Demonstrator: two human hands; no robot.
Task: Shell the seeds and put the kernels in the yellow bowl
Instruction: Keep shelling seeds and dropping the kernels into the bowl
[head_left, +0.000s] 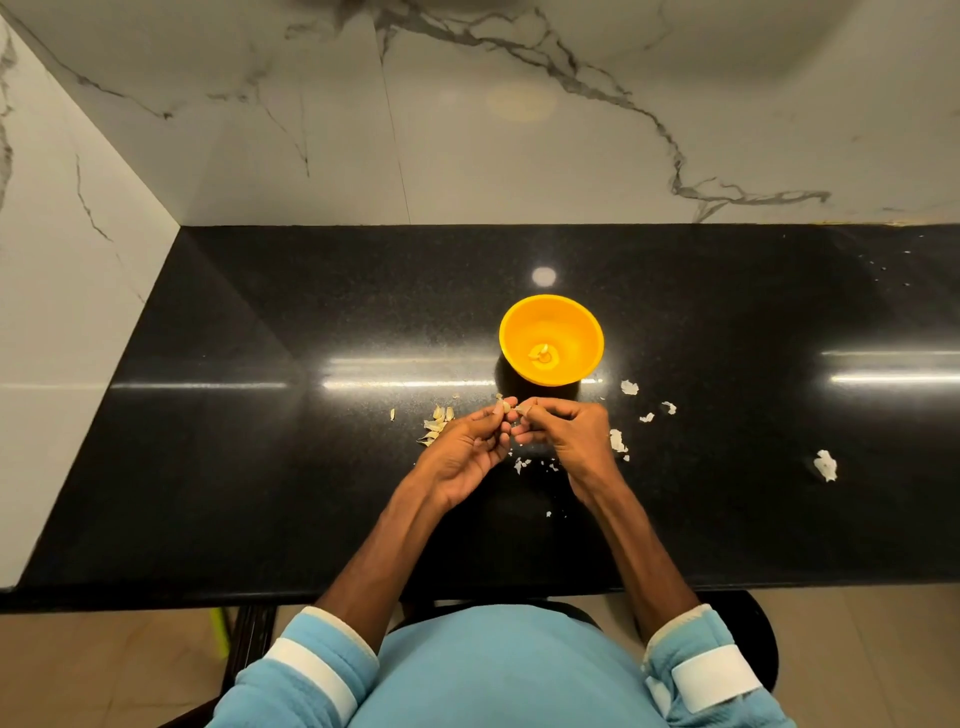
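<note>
Just in front of the yellow bowl (519, 332), over the black surface (260, 467), I am working on one seed (503, 407). My left hand (467, 447) is pinching it between thumb and forefinger. My right hand (566, 431) is nipping at its other end with curled fingers, so both hands are meeting tip to tip.

To do this well, I am thinking the left hand should be steadying the seed while a right nail is prying along the seam. That way the husk should be lifting off in one piece without crushing what is inside. Peeling here, short of the rim, should be letting the scraps fall on the surface and not among the kernels (543, 355). The bowl is sitting just beyond my fingertips, so the drop should be a short reach.

Counting: one bowl, holding a small pale cluster at its bottom, one or two kernels, I cannot tell which. One seed is in my hands. The pile of seeds (436, 423) beside my left hand is overlapping, roughly six, with one stray further left. Five larger shell pieces (629, 387) are lying to my right, plus crumbs under my wrists.
</note>
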